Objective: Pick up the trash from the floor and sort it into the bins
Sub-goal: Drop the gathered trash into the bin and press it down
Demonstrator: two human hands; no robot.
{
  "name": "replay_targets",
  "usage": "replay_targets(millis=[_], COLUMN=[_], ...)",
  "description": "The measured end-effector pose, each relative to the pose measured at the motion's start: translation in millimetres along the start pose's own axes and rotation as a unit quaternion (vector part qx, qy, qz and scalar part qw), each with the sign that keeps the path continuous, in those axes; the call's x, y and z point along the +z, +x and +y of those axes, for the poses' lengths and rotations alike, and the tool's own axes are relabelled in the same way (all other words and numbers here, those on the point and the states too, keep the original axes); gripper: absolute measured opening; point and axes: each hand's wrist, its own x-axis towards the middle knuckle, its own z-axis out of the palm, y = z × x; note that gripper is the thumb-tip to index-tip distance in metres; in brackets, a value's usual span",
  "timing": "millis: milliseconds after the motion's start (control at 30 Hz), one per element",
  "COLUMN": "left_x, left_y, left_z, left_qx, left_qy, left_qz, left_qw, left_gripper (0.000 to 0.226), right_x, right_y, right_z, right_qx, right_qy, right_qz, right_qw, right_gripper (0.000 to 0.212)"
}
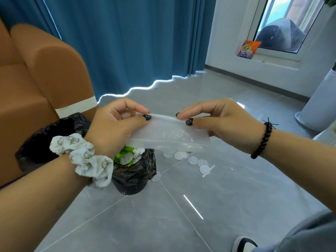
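Your left hand (116, 122) and right hand (220, 122) pinch the top corners of a clear bag (169, 133) above the bin (134, 171). Some discs sit inside the bin; several discs (192, 160) right of the bin await pickup.

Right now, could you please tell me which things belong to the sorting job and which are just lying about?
Job: clear zip bag pinched by left hand and right hand; round seals on the floor; black-lined bin.

Lying about: detergent packet; sofa; curtain.
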Motion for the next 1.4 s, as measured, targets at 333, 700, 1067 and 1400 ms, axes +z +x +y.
replay_targets(millis=[333,700,1067,1400], left_x=[-1,1,3,1], left_y=[4,2,1,1], left_z=[-1,-6,-10,-10], left_qx=[-0.085,-0.015,-0.14,-0.038], left_qy=[-0.056,0.038,0.045,0.077], left_qz=[-0.064,-0.021,-0.112,-0.059], left_qw=[0.993,0.999,0.983,0.995], left_gripper=[0.021,0.015,0.03,0.016], right_x=[4,9,8,9], right_y=[1,2,1,2], right_z=[4,7,8,10], right_qx=[-0.007,-0.032,-0.104,-0.024], right_qy=[-0.051,-0.093,-0.142,-0.073], right_qz=[0.035,0.039,0.052,0.0], right_qw=[0.998,0.994,0.983,0.997], right_gripper=[0.013,0.01,0.014,0.013])
